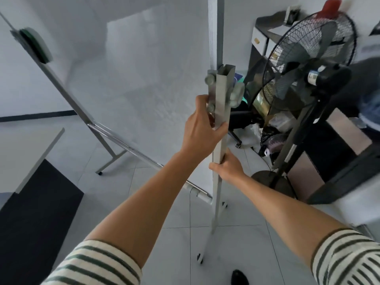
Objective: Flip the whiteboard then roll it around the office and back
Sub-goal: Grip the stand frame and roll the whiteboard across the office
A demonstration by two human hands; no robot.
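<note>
The left hand is wrapped around the upright post of the whiteboard stand, fingers curled on its far side and thumb pressed on the near edge, just beneath the locking knobs. The right hand is clenched on the same post lower down, close below the left. Both hold firmly; neither is free.

The whiteboard itself rises beyond and to the left of the hands, its panel nearly edge-on above the left hand and its white face spreading away leftward. An eraser clings to the frame far off to the left. Below the hands the post runs down to a foot with a castor on the tiled floor.

This looks like the rolling stage, or the moment just before it. To do it well, I would keep the hands stacked as they are and push low and level so the stand does not tip. Steer away from the pedestal fan, which stands just right of the hands with its base near the right wrist, and watch the desk off to the left.
</note>
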